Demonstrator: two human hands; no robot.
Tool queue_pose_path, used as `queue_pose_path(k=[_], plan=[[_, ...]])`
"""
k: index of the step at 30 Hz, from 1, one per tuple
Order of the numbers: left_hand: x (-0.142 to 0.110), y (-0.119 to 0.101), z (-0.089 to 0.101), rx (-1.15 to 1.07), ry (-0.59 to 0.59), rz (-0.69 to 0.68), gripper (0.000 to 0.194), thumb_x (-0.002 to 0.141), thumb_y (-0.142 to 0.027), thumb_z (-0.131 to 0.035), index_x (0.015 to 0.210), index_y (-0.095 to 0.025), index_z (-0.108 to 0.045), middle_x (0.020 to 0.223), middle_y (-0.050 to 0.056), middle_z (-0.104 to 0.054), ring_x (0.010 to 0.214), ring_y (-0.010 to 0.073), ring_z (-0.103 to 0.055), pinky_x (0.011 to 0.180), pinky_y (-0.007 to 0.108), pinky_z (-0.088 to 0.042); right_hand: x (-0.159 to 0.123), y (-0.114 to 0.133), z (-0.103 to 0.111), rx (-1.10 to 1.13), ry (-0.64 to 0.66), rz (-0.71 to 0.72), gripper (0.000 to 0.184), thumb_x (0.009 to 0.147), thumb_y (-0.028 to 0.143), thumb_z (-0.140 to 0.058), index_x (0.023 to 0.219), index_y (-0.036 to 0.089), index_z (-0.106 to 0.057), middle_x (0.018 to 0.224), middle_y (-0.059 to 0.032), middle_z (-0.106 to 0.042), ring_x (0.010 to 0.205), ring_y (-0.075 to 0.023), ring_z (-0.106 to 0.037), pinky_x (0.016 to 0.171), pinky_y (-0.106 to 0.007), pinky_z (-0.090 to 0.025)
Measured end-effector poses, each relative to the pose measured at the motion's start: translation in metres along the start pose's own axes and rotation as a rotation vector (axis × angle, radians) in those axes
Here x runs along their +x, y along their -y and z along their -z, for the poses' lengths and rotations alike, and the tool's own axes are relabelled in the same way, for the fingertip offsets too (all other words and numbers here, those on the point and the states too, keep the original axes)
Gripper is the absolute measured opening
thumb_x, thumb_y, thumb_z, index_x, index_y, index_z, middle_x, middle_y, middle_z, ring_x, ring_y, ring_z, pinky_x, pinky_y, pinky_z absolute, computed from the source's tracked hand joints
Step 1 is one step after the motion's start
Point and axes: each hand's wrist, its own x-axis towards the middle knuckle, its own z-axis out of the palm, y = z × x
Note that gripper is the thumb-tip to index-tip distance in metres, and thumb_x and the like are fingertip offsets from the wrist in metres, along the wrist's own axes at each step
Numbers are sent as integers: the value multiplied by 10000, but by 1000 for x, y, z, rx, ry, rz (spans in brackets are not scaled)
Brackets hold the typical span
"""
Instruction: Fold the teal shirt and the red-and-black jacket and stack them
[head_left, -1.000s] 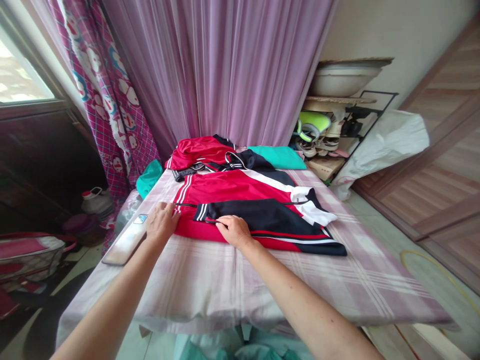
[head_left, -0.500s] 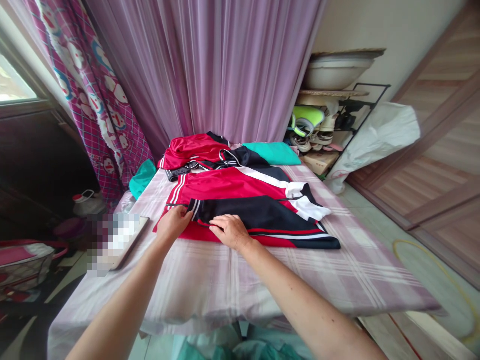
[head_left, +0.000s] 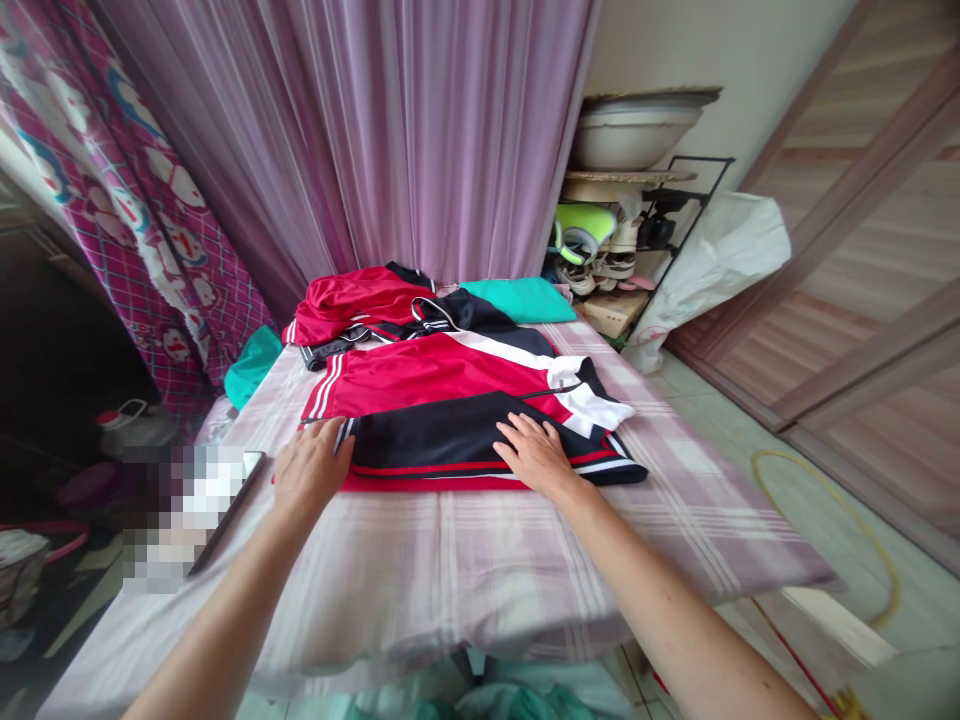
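A red, white and black track jacket (head_left: pixel 420 375) lies spread on the table, its near black sleeve (head_left: pixel 427 435) folded across the body. On the striped cuff end of that sleeve rests my left hand (head_left: pixel 311 460), palm down with the fingers extended. Farther right, my right hand (head_left: pixel 534 452) lies flat on the same sleeve, fingers spread. The white collar (head_left: pixel 596 408) points right, and the striped hem (head_left: pixel 328 385) is at the left. Behind the jacket sits a crumpled red and black garment (head_left: pixel 352 300).
A plaid cloth (head_left: pixel 420 570) covers the table. A phone (head_left: pixel 225 510) lies at the left edge. Teal fabric (head_left: pixel 517 300) lies at the back right, and a teal bundle (head_left: pixel 253 365) at the left. Beyond stand a shoe rack (head_left: pixel 679 220) and a white bag (head_left: pixel 720 270).
My left hand has let go of the cuff and flattened over it. My right hand has slid right along the sleeve, fingers spreading. The view has shifted right.
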Motion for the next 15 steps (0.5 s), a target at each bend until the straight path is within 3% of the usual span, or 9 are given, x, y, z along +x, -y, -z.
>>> queue_pose_path(k=[3,8,11,15], plan=[[3,-29,-15,-22,30,-183,455,961,-432,-383,1299,-242,-621,1382,76,-617,1303,287,-519,1119,469,-356,13,24,5,45,2,41,524,1001,474,-358,1467,264,-471,1570,-90,-396,1452,-256,-323,1175,-524,-214],[6,-50,-43,31,69,-160,546,941,-514,-418,1401,-254,-556,1508,78,-495,1448,338,-328,1184,569,-204,41,52,-3,66,112,161,576,995,530,-323,1511,287,-401,1621,-84,-295,1493,-271,-224,1187,-557,-150],[6,-47,-45,34,81,-156,550,945,-512,-414,1425,-267,-530,1525,73,-474,1457,335,-312,1185,582,-188,49,42,-11,40,125,171,604,986,552,-332,1515,268,-398,1620,-95,-294,1492,-282,-229,1191,-551,-144],[4,-45,-42,-3,93,-152,539,941,-504,-429,1421,-281,-534,1520,72,-480,1453,341,-320,1184,599,-177,47,7,-14,-5,61,155,594,994,531,-329,1505,242,-421,1605,-101,-325,1484,-265,-260,1199,-514,-166]])
